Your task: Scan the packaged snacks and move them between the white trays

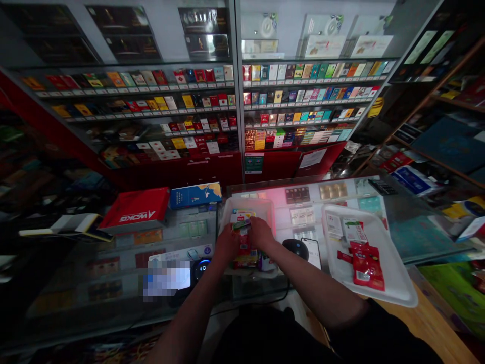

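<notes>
With fingers (pixel 255 226) closed, pinching a small green packet (pixel 241 224) between left hand (pixel 228 242) and right hand (pixel 262 235), over a tub (pixel 268 204) of packs (pixel 247 257) with print too small to read. Farther right, red packs (pixel 368 265) in a tray (pixel 396 285), likewise illegible. Leftward on the worktop (pixel 282 215), a red box (pixel 132 203) with white capitals, perhaps AWDKG, beside a blue box (pixel 194 196).

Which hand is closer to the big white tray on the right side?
Right hand: it's left of the big white tray, over a smaller bin. The left hand is farther left, at that same bin.
</notes>
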The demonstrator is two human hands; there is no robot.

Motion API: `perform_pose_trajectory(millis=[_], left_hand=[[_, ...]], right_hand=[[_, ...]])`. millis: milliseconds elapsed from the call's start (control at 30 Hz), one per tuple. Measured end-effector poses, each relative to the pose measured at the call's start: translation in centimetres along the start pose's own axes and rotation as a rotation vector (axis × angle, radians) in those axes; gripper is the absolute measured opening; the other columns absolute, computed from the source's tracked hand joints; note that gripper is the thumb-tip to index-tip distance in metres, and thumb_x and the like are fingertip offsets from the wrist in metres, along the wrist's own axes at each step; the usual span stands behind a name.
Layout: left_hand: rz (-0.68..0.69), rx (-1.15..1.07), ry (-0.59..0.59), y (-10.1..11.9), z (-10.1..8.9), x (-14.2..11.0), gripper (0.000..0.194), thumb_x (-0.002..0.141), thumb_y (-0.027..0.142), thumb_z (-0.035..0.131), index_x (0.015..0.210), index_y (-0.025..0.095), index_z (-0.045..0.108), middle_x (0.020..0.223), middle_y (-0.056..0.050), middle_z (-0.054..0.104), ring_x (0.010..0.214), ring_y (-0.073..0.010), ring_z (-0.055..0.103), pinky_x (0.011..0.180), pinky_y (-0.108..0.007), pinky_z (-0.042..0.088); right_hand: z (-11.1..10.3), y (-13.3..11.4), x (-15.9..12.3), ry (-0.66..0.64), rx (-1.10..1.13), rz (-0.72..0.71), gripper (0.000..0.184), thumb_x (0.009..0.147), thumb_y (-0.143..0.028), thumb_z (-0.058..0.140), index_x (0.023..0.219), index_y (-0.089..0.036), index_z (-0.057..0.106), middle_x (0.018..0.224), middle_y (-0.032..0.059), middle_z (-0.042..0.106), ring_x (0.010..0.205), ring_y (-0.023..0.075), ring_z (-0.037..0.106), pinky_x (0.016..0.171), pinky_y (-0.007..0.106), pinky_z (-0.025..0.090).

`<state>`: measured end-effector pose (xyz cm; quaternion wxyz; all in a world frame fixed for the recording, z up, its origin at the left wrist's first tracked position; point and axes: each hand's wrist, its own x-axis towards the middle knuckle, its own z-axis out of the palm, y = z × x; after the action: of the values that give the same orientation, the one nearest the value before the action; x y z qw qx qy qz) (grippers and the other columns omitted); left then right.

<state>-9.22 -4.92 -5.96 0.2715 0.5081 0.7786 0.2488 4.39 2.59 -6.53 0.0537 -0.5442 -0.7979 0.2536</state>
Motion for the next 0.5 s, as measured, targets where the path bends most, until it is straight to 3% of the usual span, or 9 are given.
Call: perform_pose_trajectory(millis=[233, 500], left_hand=[[-0.029, 0.073, -0.067, -0.7, 0.3, 2.6, 0.024, 0.091, 0.022, 0.056, 0.112, 0.015, 0.064, 0.108, -0.013, 0.075, 0.100, -0.0252, 0.071, 0.085, -0.033, 0.050], [0.010, -0.053, 0.074, -0.3, 0.0, 1.9, 0.043, 0.087, 0.016, 0.056, 0.129, 0.012, 0.064, 0.127, -0.016, 0.070, 0.116, -0.0249, 0.067, 0.100, -0.036, 0.050]], right_hand=[[0.7, -0.6, 0.9, 0.009, -0.011, 0.053, 0.026, 0.090, -0.015, 0.056, 0.113, -0.015, 0.067, 0.111, 0.0160, 0.074, 0.104, 0.0261, 0.069, 0.086, 0.032, 0.049], [-0.2, -0.3, 0.3, 0.173, 0.120, -0.016, 0.036, 0.088, -0.008, 0.055, 0.119, -0.016, 0.071, 0.116, 0.0121, 0.071, 0.110, 0.0214, 0.064, 0.099, 0.029, 0.045]])
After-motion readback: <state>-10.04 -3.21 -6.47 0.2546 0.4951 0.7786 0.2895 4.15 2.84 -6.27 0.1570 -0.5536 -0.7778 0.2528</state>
